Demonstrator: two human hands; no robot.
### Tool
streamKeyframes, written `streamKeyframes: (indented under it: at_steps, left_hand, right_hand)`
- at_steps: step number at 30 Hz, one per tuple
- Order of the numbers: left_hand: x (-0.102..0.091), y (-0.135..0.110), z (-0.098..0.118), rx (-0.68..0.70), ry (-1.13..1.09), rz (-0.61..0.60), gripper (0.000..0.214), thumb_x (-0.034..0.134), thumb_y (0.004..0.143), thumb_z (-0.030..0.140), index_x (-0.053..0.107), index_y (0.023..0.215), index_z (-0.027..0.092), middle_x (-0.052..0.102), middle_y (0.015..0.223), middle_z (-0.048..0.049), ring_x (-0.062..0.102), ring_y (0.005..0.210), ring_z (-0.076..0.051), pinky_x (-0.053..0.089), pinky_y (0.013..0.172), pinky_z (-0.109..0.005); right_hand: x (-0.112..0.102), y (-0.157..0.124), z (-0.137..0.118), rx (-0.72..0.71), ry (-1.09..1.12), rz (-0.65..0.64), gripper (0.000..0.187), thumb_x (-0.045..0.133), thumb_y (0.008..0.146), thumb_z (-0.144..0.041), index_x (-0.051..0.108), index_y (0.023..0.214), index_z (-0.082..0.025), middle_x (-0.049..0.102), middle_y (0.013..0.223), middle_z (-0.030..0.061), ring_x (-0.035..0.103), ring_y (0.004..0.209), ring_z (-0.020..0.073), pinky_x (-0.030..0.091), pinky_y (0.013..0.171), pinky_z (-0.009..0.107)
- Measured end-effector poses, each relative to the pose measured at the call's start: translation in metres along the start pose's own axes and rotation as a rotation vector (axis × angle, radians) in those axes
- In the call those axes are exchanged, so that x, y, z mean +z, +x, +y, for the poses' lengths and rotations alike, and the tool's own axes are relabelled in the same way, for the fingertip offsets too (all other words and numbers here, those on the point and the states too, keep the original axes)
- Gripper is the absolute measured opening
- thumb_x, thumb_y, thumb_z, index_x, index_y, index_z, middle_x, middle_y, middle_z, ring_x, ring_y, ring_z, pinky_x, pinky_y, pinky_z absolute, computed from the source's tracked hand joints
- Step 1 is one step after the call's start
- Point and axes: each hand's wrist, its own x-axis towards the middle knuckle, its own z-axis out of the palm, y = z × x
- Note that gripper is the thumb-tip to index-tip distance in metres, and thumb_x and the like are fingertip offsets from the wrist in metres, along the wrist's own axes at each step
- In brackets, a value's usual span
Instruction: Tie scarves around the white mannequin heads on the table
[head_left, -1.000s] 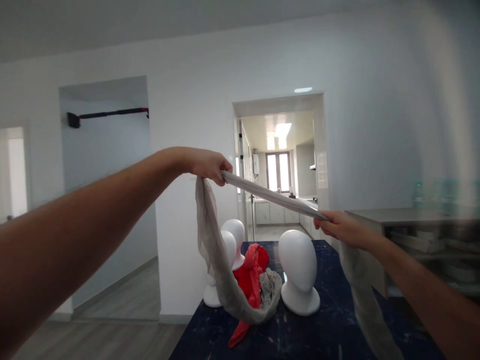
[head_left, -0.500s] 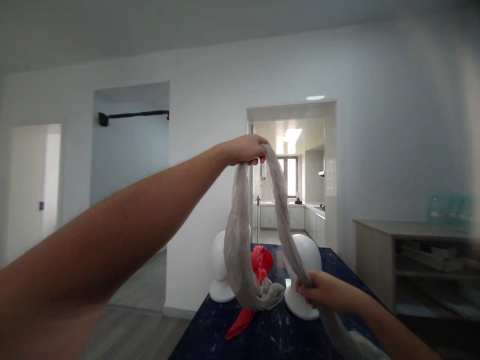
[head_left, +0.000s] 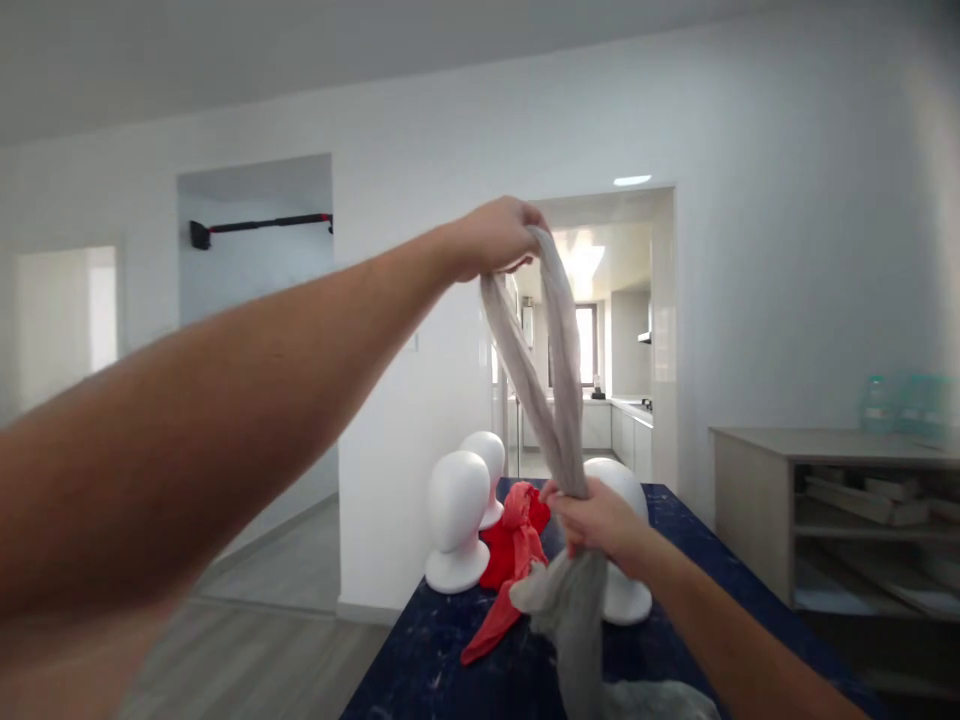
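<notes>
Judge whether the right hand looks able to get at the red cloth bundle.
Probably not without freeing its grip: the right hand is closed around the grey scarf, whose folds partly cover the right edge of the red cloth bundle. The bundle's front tail looks unblocked, though.

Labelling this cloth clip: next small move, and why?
Probably slide the right hand a little down the gray cloth: the left hand holds the top of its fold high, both strands meet at the right hand, and the cloth below hangs loose and bunched; that might gather it.
</notes>
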Motion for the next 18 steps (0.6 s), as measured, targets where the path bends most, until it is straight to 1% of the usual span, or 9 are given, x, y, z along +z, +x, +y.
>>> streamKeyframes:
  at_steps: [1,3,4,6,8,10,12,15,18]
  left_hand:
    - [-0.01,-0.004,-0.012,-0.03,-0.054,0.023,0.036,0.052,0.09,0.006,0.068,0.122,0.003,0.052,0.071,0.0038,0.045,0.063,-0.003,0.028,0.07,-0.028]
    - [-0.022,-0.014,-0.037,-0.096,-0.177,0.037,0.037,0.049,0.094,0.005,0.063,0.128,0.001,0.045,0.064,0.0074,0.037,0.058,0.0,0.021,0.066,-0.028]
    - [-0.023,-0.02,-0.049,-0.127,-0.241,0.032,0.035,0.05,0.095,0.005,0.062,0.128,0.002,0.043,0.061,0.0085,0.034,0.056,-0.001,0.019,0.064,-0.027]
    - [-0.018,-0.033,-0.07,-0.171,-0.386,0.032,0.03,0.055,0.092,0.005,0.064,0.121,0.006,0.042,0.057,0.0093,0.03,0.054,-0.002,0.015,0.059,-0.026]
    - [-0.005,-0.046,-0.086,-0.191,-0.521,0.055,0.026,0.057,0.089,0.004,0.064,0.113,0.01,0.043,0.057,0.0096,0.03,0.053,-0.003,0.015,0.056,-0.024]
    - [0.014,-0.058,-0.099,-0.207,-0.6,0.079,0.025,0.056,0.087,0.004,0.064,0.108,0.014,0.044,0.057,0.0097,0.032,0.052,-0.004,0.019,0.053,-0.022]
    - [0.035,-0.07,-0.108,-0.231,-0.639,0.047,0.024,0.056,0.083,0.004,0.064,0.102,0.017,0.043,0.056,0.0096,0.034,0.049,-0.006,0.021,0.051,-0.023]
    - [0.067,-0.089,-0.117,-0.258,-0.748,-0.059,0.017,0.059,0.076,0.008,0.063,0.089,0.019,0.038,0.053,0.0094,0.031,0.046,-0.007,0.02,0.048,-0.025]
    - [0.096,-0.106,-0.123,-0.263,-0.736,-0.169,0.01,0.064,0.075,0.015,0.065,0.085,0.019,0.04,0.052,0.009,0.034,0.047,-0.008,0.027,0.051,-0.025]
  right_hand:
    - [-0.023,-0.007,-0.006,0.023,-0.026,0.019,0.031,0.074,0.083,-0.049,0.067,0.096,-0.022,0.037,0.046,-0.0132,0.032,0.04,0.0081,0.038,0.042,0.024]
    - [-0.069,-0.02,-0.026,0.026,-0.064,0.04,0.035,0.075,0.085,-0.051,0.066,0.1,-0.021,0.034,0.049,-0.0137,0.026,0.042,0.0061,0.027,0.04,0.021]
    - [-0.091,-0.027,-0.038,0.034,-0.1,0.029,0.036,0.076,0.085,-0.051,0.066,0.101,-0.021,0.033,0.051,-0.0136,0.025,0.042,0.0056,0.024,0.04,0.02]
    - [-0.13,-0.041,-0.064,0.093,-0.209,-0.002,0.035,0.079,0.083,-0.048,0.068,0.103,-0.02,0.034,0.054,-0.0129,0.025,0.044,0.0053,0.022,0.04,0.021]
    - [-0.161,-0.053,-0.086,0.165,-0.307,-0.003,0.035,0.08,0.083,-0.046,0.071,0.104,-0.02,0.032,0.054,-0.0132,0.025,0.044,0.0054,0.02,0.041,0.021]
    - [-0.187,-0.065,-0.104,0.219,-0.351,0.031,0.033,0.078,0.085,-0.046,0.073,0.105,-0.02,0.033,0.052,-0.0133,0.024,0.044,0.0041,0.016,0.043,0.022]
    - [-0.208,-0.074,-0.115,0.255,-0.339,0.069,0.03,0.075,0.087,-0.044,0.074,0.104,-0.019,0.037,0.05,-0.0129,0.026,0.042,0.0014,0.011,0.046,0.024]
    - [-0.233,-0.084,-0.123,0.318,-0.278,0.087,0.028,0.077,0.084,-0.041,0.075,0.098,-0.017,0.04,0.047,-0.0127,0.028,0.04,-0.0017,0.008,0.048,0.026]
    - [-0.257,-0.089,-0.114,0.346,-0.237,0.089,0.029,0.081,0.08,-0.043,0.075,0.091,-0.017,0.037,0.048,-0.0132,0.026,0.04,-0.0019,0.007,0.047,0.027]
